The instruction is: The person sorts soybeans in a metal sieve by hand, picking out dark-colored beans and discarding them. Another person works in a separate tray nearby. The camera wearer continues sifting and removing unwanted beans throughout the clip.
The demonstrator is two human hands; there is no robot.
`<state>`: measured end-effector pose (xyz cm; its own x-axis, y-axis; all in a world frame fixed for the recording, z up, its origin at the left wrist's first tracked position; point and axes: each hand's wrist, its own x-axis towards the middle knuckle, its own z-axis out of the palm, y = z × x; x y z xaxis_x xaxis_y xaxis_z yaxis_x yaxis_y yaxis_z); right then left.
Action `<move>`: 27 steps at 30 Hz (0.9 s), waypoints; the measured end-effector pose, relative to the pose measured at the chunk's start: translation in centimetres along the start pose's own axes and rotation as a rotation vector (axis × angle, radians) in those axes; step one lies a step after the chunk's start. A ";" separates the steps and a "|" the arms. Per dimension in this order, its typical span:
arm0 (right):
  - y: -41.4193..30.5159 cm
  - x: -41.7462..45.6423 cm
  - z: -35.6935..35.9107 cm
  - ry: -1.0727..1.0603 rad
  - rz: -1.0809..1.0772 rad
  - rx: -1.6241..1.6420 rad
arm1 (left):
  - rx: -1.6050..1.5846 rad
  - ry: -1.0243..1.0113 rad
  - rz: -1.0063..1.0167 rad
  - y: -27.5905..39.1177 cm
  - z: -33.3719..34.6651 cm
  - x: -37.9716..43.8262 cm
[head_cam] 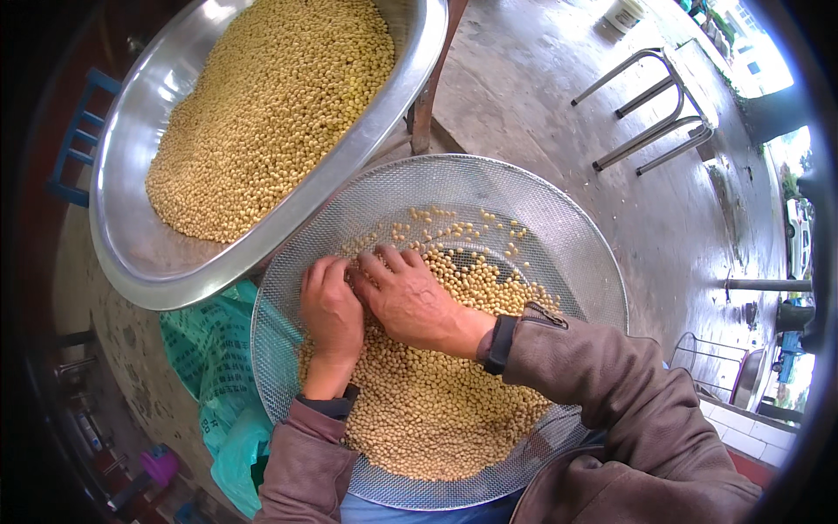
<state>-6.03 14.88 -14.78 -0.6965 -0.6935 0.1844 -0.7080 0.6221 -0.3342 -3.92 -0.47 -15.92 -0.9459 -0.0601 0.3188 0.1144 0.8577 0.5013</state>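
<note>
A round wire-mesh sieve [556, 216] lies across my lap, with a heap of pale yellow soybeans [452, 412] in it. My left hand [334, 308] is at the heap's left side, its fingers bent down towards the mesh. Close beside it, almost touching, my right hand [409, 298] has its fingers curled down into the beans. Both backs of the hands face up, so any beans under the fingers are hidden. Loose beans are scattered on the mesh beyond my fingertips. At the upper left, a big metal basin [163, 268] holds a larger pile of soybeans [275, 118].
Below the basin lies a green plastic bag [216, 360] bearing printing. A wooden leg [424, 118] stands behind the sieve. Farther off are a metal-legged stool [674, 98], a white bucket [624, 14] and a blue chair [78, 141]. The concrete floor [510, 92] looks wet.
</note>
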 end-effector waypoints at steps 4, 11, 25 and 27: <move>-1.3 -1.8 -0.9 -0.094 -0.101 -0.073 | 0.040 -0.129 -0.070 0.3 -1.0 0.1; -2.6 -4.5 -4.5 -0.452 -0.226 0.067 | 0.035 -0.587 -0.162 1.1 -3.5 0.7; 7.6 -3.1 -6.0 -0.043 0.326 0.051 | -0.054 -0.258 -0.091 -0.9 -2.8 0.1; 7.7 -3.2 -5.4 -0.045 0.293 0.023 | -0.100 -0.269 -0.098 -0.5 -2.6 0.0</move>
<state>-9.88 23.83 -12.89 -0.8644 -0.5015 0.0363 -0.4747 0.7902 -0.3877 -3.17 -2.21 -14.11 -0.9989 0.0083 0.0471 0.0349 0.7990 0.6003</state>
